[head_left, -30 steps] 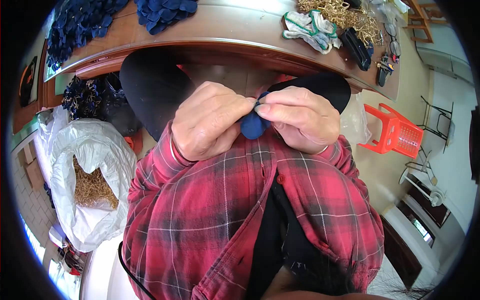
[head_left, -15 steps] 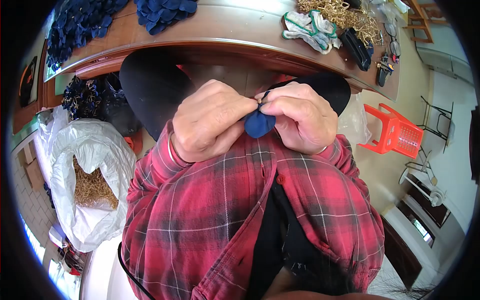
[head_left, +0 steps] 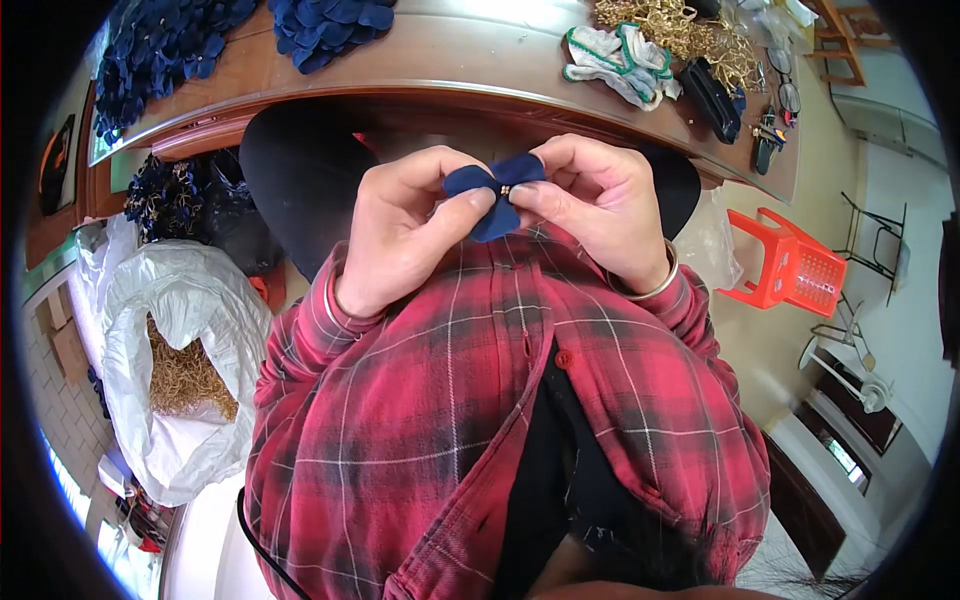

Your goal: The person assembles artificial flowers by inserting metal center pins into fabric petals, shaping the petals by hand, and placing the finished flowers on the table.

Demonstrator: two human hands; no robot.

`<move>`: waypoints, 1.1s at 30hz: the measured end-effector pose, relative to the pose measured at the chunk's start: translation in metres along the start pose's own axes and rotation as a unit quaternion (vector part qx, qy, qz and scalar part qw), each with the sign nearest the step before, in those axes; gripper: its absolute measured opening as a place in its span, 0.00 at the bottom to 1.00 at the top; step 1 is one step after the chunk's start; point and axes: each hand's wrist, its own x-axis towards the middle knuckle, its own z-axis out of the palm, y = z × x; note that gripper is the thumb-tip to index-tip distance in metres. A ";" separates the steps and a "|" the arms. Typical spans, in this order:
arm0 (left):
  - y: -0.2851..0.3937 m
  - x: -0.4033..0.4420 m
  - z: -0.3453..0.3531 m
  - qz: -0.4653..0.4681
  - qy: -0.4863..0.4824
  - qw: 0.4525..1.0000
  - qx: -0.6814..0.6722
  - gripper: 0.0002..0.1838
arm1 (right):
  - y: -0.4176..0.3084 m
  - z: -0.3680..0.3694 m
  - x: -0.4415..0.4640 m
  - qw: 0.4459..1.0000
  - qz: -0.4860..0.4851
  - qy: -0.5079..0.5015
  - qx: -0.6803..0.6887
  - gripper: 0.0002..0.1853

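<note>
Between my hands, in front of my chest, is a dark blue fabric flower with spread petals and small gold beads at its centre. My left hand pinches its left petal between thumb and fingers. On the other side my right hand grips the right petal, its thumb tip beside the beads. Two heaps of blue petals, a large one and a smaller one, lie on the table at the upper left.
Along the table's right part are white gloves with green edging, gold wire pieces, a black case and glasses. A white sack holding gold pieces stands at the left, a red stool at the right.
Both hands have turned and moved slightly up. The flower, earlier mostly hidden with one petal hanging down, now shows several spread petals and its beaded centre.
</note>
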 end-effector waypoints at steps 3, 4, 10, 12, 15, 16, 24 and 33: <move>-0.001 0.003 -0.003 -0.020 -0.020 1.000 0.004 0.03 | 0.001 -0.001 0.002 1.000 0.014 -0.004 0.007 0.05; -0.001 0.004 -0.005 -0.030 -0.030 0.999 0.005 0.03 | 0.002 -0.002 0.003 1.000 0.021 -0.007 0.011 0.05; -0.006 0.012 -0.014 -0.069 -0.055 0.996 -0.004 0.03 | 0.004 -0.005 0.008 0.998 0.059 -0.014 0.012 0.04; -0.006 0.013 -0.016 -0.062 -0.055 0.997 0.011 0.03 | 0.004 -0.004 0.009 0.998 0.056 -0.013 0.011 0.04; -0.006 0.015 -0.017 -0.040 -0.054 0.996 0.056 0.02 | 0.004 -0.002 0.011 0.999 0.048 -0.015 0.007 0.04; -0.005 0.015 -0.017 -0.040 -0.054 0.996 0.057 0.02 | 0.005 0.000 0.012 0.999 0.047 -0.015 0.007 0.04; -0.007 0.018 -0.007 0.158 0.045 0.929 0.331 0.03 | 0.011 0.008 0.018 0.999 0.010 0.044 -0.009 0.04; -0.001 0.023 -0.010 -0.017 0.018 0.999 0.035 0.02 | 0.010 0.001 0.022 0.992 0.071 0.026 0.105 0.05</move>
